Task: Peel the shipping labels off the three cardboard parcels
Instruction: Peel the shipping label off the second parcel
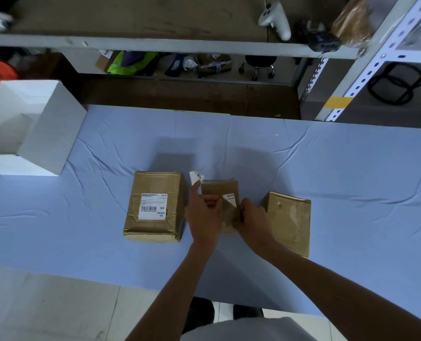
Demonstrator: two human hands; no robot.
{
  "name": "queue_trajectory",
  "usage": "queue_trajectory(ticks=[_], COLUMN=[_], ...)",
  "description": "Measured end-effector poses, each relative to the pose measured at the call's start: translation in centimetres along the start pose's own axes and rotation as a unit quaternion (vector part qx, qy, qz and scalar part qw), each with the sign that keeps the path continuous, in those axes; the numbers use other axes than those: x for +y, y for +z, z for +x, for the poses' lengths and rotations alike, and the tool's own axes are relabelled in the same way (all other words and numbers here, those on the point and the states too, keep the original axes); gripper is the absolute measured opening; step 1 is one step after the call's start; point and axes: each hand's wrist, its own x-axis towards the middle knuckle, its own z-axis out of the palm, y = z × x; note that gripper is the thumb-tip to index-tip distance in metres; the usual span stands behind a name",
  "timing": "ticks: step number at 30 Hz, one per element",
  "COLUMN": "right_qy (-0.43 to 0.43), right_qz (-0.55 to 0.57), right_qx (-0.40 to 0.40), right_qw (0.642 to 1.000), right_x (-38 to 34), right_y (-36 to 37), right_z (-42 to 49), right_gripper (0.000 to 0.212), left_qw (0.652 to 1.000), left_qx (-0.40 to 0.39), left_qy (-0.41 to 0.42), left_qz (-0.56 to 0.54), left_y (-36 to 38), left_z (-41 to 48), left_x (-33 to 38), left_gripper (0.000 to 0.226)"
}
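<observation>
Three cardboard parcels stand in a row on the blue cloth. The left parcel (155,207) carries a whole white shipping label (153,206) on top. On the middle parcel (219,190) the label (230,198) is partly peeled, with a strip still stuck at its far right corner. My left hand (203,215) pinches the loose end of that label, and the curled white piece (196,177) sticks up above my fingers. My right hand (251,220) grips the middle parcel's right side. The right parcel (288,220) shows bare cardboard with torn tape and no label.
A large white box (42,129) sits at the table's left. Beyond the blue cloth's far edge (204,112) is a metal shelf with a white controller (276,18) and a perforated upright post (367,67) at the right. Floor shows near me.
</observation>
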Motion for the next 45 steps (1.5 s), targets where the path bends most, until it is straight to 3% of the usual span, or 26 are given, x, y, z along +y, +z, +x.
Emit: queue_trajectory(ticks=[14, 28, 45], right_qy=[0.025, 0.027, 0.027], right_qz=[0.014, 0.015, 0.021], right_qx=[0.009, 0.019, 0.012], right_qw=[1.0, 0.999, 0.999], right_x=[-0.3, -0.4, -0.1], right_y=[0.4, 0.4, 0.7], right_z=[0.1, 0.0, 0.1], right_gripper=[0.017, 0.021, 0.022], left_qw=[0.999, 0.997, 0.999], left_qx=[0.026, -0.004, -0.041], left_qy=[0.001, 0.0, 0.0], left_qz=[0.036, 0.078, 0.035], left_y=[1.5, 1.9, 1.6], left_z=[0.0, 1.0, 1.5], left_x=[0.8, 1.3, 0.8], left_gripper=[0.058, 0.052, 0.045])
